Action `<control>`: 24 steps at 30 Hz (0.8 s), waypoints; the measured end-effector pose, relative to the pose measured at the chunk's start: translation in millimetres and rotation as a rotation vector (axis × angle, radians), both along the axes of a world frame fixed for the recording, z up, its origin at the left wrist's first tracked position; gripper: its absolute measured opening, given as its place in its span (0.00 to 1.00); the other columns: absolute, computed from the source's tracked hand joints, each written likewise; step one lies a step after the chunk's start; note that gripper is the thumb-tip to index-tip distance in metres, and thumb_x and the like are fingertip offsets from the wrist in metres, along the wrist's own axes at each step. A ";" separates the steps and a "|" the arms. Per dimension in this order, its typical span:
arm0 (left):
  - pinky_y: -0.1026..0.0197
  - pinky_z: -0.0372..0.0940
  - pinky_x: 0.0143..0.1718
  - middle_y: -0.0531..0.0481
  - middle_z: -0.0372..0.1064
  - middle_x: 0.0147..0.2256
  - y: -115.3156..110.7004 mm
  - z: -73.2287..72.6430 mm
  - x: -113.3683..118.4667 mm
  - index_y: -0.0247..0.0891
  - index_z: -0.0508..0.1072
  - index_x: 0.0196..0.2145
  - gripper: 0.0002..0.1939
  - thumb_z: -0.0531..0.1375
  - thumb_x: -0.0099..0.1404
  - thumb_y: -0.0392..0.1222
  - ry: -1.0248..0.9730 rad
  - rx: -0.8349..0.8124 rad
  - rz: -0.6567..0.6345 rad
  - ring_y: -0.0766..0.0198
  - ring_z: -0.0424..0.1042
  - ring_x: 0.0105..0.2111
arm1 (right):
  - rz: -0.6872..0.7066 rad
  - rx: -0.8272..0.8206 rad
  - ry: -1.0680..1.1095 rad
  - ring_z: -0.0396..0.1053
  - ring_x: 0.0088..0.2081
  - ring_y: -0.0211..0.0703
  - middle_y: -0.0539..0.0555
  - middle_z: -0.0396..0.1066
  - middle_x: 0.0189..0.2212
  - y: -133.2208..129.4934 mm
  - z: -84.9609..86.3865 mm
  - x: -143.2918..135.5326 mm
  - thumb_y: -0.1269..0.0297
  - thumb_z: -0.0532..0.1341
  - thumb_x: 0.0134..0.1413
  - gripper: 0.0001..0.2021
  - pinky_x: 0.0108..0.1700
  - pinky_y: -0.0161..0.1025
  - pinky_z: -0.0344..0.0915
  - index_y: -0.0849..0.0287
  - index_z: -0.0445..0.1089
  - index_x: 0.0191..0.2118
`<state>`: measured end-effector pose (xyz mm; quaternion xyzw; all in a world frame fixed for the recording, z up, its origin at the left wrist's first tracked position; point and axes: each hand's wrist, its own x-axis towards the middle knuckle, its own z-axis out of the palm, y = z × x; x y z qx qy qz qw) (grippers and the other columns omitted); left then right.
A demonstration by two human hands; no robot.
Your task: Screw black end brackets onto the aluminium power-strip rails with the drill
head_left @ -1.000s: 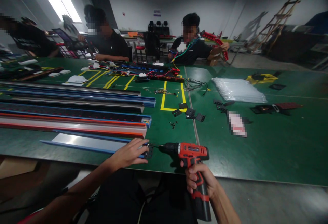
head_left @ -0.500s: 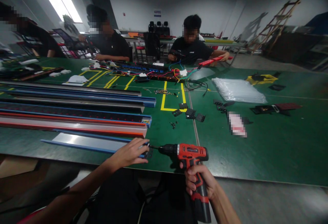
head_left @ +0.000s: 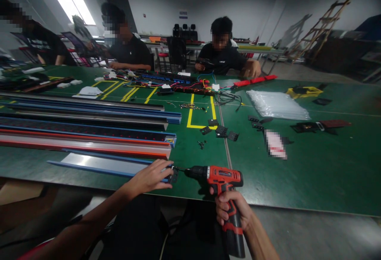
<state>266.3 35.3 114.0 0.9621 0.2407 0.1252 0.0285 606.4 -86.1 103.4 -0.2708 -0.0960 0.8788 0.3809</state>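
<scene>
Gleaming metal channel, pistol-shaped drill

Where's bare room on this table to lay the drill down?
The widest bare patch of green table is at front right, bordered by the cordless drill, the pixelated packet and the front edge. A smaller one lies between the drill and the small black screws. Crowded: the left, with long channels side by side, and back centre, with wired strips.
</scene>
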 end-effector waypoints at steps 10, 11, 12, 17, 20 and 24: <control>0.50 0.64 0.52 0.39 0.67 0.53 -0.1 -0.5 0.7 0.40 0.71 0.44 0.18 0.63 0.64 0.55 -0.011 -0.004 0.000 0.49 0.67 0.52 | 0.010 0.007 0.017 0.55 0.14 0.33 0.41 0.59 0.14 0.2 -0.8 0.6 0.73 0.59 0.46 0.13 0.22 0.36 0.65 0.62 0.71 0.41; 0.50 0.64 0.52 0.39 0.67 0.53 -0.2 0.0 0.7 0.40 0.71 0.44 0.18 0.63 0.65 0.55 -0.015 -0.007 0.000 0.50 0.67 0.52 | 0.010 0.006 0.017 0.55 0.14 0.33 0.41 0.59 0.14 0.3 -0.8 0.7 0.73 0.59 0.46 0.13 0.22 0.36 0.65 0.62 0.71 0.41; 0.50 0.64 0.52 0.39 0.67 0.53 -0.2 0.5 0.8 0.40 0.71 0.43 0.17 0.63 0.65 0.55 -0.018 -0.011 0.001 0.50 0.67 0.52 | 0.009 0.005 0.017 0.55 0.14 0.33 0.41 0.59 0.13 0.4 -0.8 0.8 0.73 0.59 0.46 0.13 0.22 0.36 0.65 0.62 0.71 0.40; 0.50 0.64 0.52 0.40 0.67 0.53 -0.4 2.0 1.3 0.40 0.71 0.44 0.17 0.63 0.65 0.54 0.005 -0.001 -0.001 0.50 0.67 0.52 | 0.012 0.008 0.015 0.55 0.14 0.33 0.41 0.59 0.14 0.7 -0.7 0.9 0.73 0.59 0.45 0.13 0.22 0.36 0.65 0.62 0.71 0.40; 0.50 0.64 0.52 0.39 0.67 0.54 -0.3 1.6 1.3 0.40 0.71 0.44 0.17 0.62 0.65 0.54 -0.001 -0.003 -0.002 0.50 0.67 0.53 | 0.002 0.016 0.011 0.55 0.14 0.33 0.41 0.59 0.14 1.3 -0.5 0.6 0.73 0.59 0.46 0.13 0.22 0.36 0.64 0.62 0.70 0.41; 0.50 0.65 0.51 0.39 0.67 0.54 -0.4 1.3 1.5 0.40 0.71 0.44 0.18 0.63 0.65 0.55 -0.002 -0.002 0.001 0.50 0.67 0.52 | -0.005 0.026 0.007 0.54 0.15 0.33 0.40 0.58 0.14 3.0 -0.2 0.4 0.72 0.59 0.47 0.13 0.23 0.35 0.62 0.61 0.70 0.41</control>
